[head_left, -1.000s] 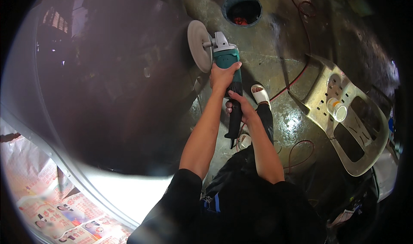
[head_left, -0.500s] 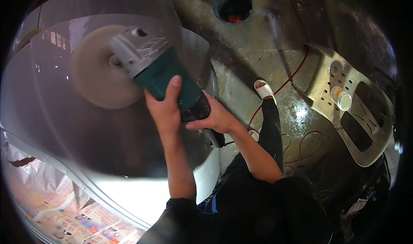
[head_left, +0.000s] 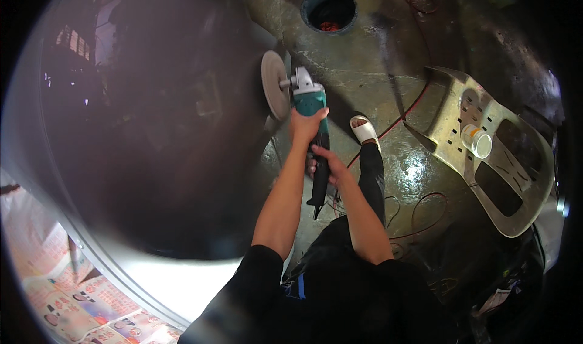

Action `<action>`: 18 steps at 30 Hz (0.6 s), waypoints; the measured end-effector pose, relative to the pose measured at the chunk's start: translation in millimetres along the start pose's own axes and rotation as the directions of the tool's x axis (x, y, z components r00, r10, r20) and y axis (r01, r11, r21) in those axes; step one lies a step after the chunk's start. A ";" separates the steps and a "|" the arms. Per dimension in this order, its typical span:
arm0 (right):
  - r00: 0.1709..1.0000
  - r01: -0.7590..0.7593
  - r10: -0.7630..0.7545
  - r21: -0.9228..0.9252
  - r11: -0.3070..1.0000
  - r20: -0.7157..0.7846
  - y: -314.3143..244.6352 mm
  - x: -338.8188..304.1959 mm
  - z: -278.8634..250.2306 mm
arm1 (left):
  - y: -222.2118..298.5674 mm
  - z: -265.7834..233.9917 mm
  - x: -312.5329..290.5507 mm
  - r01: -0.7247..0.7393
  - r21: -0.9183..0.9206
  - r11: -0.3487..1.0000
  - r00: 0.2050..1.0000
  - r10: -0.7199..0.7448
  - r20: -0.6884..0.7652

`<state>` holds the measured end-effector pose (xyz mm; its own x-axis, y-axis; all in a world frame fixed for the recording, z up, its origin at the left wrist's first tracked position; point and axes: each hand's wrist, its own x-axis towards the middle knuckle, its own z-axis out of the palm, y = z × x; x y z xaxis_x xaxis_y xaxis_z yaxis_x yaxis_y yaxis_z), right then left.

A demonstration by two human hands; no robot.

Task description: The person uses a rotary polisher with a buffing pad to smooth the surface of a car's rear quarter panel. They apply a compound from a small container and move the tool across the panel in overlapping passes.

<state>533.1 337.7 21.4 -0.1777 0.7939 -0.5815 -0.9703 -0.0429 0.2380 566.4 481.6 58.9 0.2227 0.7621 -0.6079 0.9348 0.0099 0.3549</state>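
A teal and black electric polisher (head_left: 310, 103) with a silver gear head is in both my hands. My left hand (head_left: 305, 127) wraps round its body just behind the head. Lower down, my right hand (head_left: 331, 164) grips the black rear handle; some of its fingers are hidden behind the tool. The round, pale buffing pad (head_left: 276, 84) stands on edge, facing the right side of a large, glossy, curved car panel (head_left: 152, 125). Whether the pad touches that edge I cannot tell.
Printed paper (head_left: 73, 277) covers the area at lower left. A bucket (head_left: 308, 3) with something red inside stands on the wet floor (head_left: 388, 58). At right, a plastic chair (head_left: 449, 122) bears a clear jar (head_left: 477, 142). A red cable (head_left: 416, 103) runs across the floor.
Both hands have swung the polisher rightward from over the panel to its right edge. The pad has turned from flat to upright, and its blur has lessened.
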 end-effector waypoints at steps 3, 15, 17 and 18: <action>1.000 0.002 -0.003 0.007 1.000 0.015 70.9 -12.8 -28.1 | -53.8 -4.8 -47.2 -0.012 -0.012 1.000 1.000 0.012 -0.016; 0.976 0.029 0.072 -0.447 0.894 0.207 335.2 -101.4 -118.9 | -296.5 -56.4 -275.6 -0.116 -0.024 0.993 0.988 0.113 -0.110; 0.979 -0.006 0.117 -0.549 0.836 0.168 363.6 -109.6 -128.6 | -320.6 -72.9 -316.0 -0.114 -0.092 0.989 0.985 0.101 -0.141; 0.972 0.021 0.123 -0.592 0.805 0.202 369.3 -119.1 -122.9 | -334.5 -78.0 -333.0 -0.125 -0.158 0.979 0.982 0.099 -0.161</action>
<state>175.7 152.7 83.0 -0.2587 0.8887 -0.3786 -0.8825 -0.3768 -0.2816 158.0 275.0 198.1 0.2667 0.8535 -0.4476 0.8441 0.0172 0.5358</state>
